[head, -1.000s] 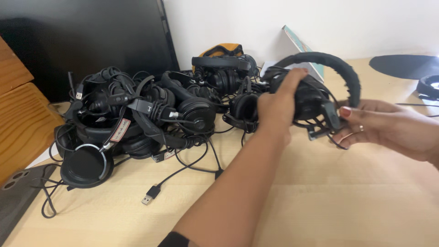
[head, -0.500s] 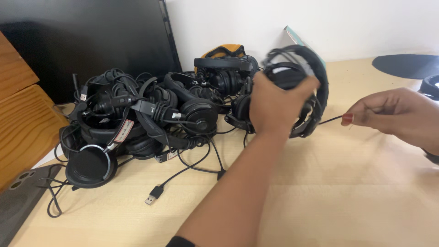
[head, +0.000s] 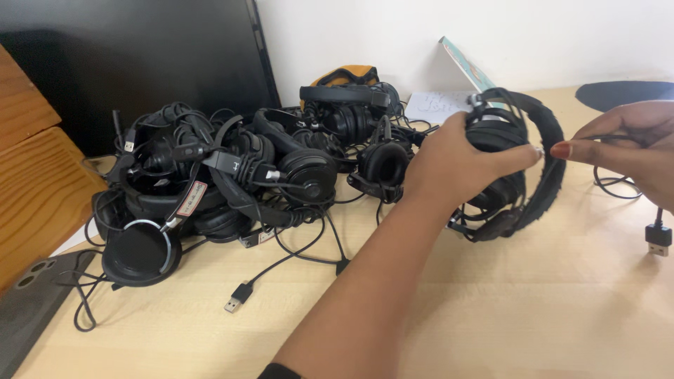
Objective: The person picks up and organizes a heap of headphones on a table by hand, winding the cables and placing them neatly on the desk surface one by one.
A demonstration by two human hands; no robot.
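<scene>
Many tangled black headsets [head: 232, 182] are heaped on the table [head: 533, 309] at left. The left hand [head: 460, 161] grips a black headset [head: 523, 168] held just above the table, and the right hand [head: 632, 144] pinches its cable [head: 656, 235].

The right hand [head: 635, 144] is cut off by the right edge, so its wrist is not seen. Part of the black headset [head: 516, 168] is covered by the left hand [head: 453, 165]. The phone [head: 28, 302] is cropped at the lower left corner. In the pile of headsets [head: 232, 175], single cables cannot be traced.
</scene>
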